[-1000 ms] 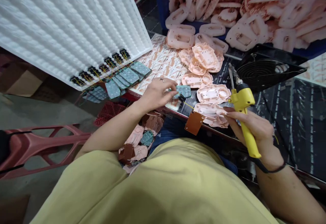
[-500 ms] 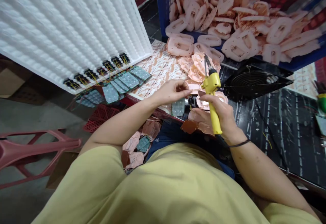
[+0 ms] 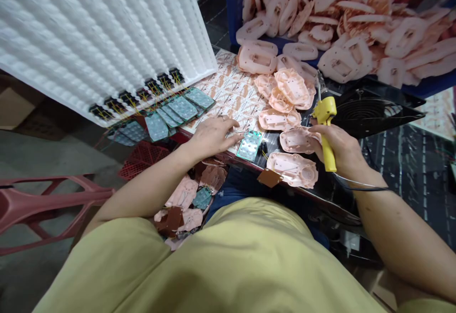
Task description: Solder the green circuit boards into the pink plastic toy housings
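Note:
My right hand is wrapped around the yellow grip of a soldering gun, whose metal tip points up and away from me. Beside a green circuit board at the table's front edge, my left hand is open, thumb and fingers apart. A small black part with yellow wires lies just right of the board. Pink plastic shells lie near my right hand: one shell reaches its fingertips, and another shell sits at the edge with a brown square piece against it.
A blue crate full of pink shells stands at the back. Black parts wired to circuit boards hang along the white ridged foam sheet at left. A black fan stands at right; a red stool is on the floor.
My hands have moved apart, the right one carrying the soldering gun rightward. My left hand has opened and drawn back left. The circuit board now shows its bright green, shiny side.

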A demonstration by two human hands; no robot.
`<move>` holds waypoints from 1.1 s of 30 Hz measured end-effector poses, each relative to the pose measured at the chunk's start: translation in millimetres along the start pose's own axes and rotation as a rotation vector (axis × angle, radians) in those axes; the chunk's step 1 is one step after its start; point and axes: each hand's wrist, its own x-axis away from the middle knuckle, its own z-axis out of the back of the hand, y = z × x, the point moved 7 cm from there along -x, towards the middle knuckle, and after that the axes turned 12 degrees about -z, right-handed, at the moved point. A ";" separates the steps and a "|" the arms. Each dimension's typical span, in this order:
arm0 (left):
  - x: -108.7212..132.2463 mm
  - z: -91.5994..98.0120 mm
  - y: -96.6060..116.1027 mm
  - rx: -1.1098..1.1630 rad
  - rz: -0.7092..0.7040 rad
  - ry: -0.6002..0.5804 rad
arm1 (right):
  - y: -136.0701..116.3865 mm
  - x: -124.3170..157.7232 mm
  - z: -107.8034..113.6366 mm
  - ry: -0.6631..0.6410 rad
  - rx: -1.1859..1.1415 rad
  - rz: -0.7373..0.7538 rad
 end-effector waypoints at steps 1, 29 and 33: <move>-3.7 -3.3 -0.7 0.024 0.009 -0.003 | 3.0 -0.8 -1.9 0.001 0.011 0.019; -80.2 -29.5 27.2 1.045 0.100 0.237 | -5.0 28.6 4.0 0.032 0.063 0.019; -83.9 -27.7 25.4 1.180 0.134 0.226 | -3.9 30.7 3.7 0.030 0.084 0.003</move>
